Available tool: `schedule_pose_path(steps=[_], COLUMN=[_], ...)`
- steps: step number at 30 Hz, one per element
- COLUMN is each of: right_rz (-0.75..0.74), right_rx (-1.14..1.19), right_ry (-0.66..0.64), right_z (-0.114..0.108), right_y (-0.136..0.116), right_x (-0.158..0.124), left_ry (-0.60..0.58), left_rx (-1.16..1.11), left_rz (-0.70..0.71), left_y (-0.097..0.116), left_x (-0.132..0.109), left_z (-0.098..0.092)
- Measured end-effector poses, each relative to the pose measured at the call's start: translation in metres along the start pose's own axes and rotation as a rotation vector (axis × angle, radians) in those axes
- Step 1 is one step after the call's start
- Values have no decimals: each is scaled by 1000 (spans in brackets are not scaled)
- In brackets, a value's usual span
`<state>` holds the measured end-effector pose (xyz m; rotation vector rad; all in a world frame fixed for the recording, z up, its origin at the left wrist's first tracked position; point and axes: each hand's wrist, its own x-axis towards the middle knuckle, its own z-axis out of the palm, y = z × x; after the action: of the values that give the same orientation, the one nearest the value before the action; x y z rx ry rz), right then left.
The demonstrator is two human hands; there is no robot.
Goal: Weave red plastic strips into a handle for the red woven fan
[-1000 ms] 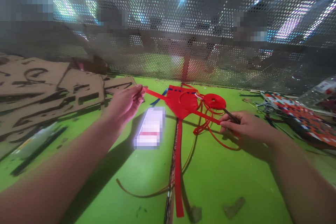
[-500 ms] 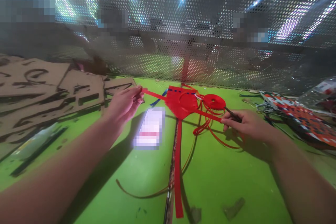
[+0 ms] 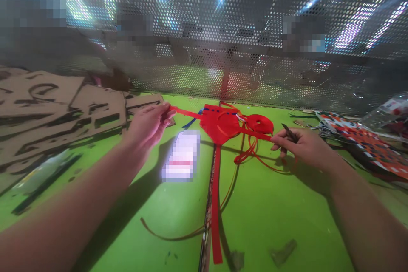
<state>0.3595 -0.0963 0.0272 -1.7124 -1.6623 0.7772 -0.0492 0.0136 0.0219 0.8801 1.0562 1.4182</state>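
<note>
The left hand (image 3: 148, 126) was closed in a pinch on the end of a flat red strip (image 3: 186, 113). The right hand (image 3: 303, 148) was closed on a slim dark tool (image 3: 289, 132), whose tip pointed up and away; its fingertips sat at the end of a second red strip (image 3: 256, 134), though I could not tell whether they gripped it.

Both strips led into a red cut piece (image 3: 219, 123), which lay on the green tabletop (image 3: 270, 221). Its long axis ran across the view between the hands, while a longer red strap (image 3: 216, 204) pointed from it toward the person.

Loose thin red cords (image 3: 250, 155) lay just in front of the red cut piece, so the main risk seemed to be snagging: the tool's tip could catch a cord and drag the piece out of line. Uneven pull between the hands could also skew the piece or strain its narrow joints.

A red ring (image 3: 259, 124) lay just to the right of the red cut piece, and sheets of marked cardboard (image 3: 63, 110) lay well to its left.
</note>
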Motion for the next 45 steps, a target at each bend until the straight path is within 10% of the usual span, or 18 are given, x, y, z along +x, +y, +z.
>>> schedule_pose_path(steps=[13,22,27,34,45], right_rz=[-154,-136,-217,-484,-300], right_rx=[-5,22,-31,-117,192], right_ry=[-26,-89,-207,-186,-129], right_z=[-1,0,23,59,69], right_y=[4,0,-30,-62,-67], right_x=[2,-2,-14,-31,-28], left_ry=[53,94,-333,-769,-736], left_rx=[108,585,967,1151,682], left_rz=[151,455,941,652,107], left_y=[2,17,9,-19,-25], left_x=[6,-25,-91,-136,-110], left_z=[-4,6,40,65,70])
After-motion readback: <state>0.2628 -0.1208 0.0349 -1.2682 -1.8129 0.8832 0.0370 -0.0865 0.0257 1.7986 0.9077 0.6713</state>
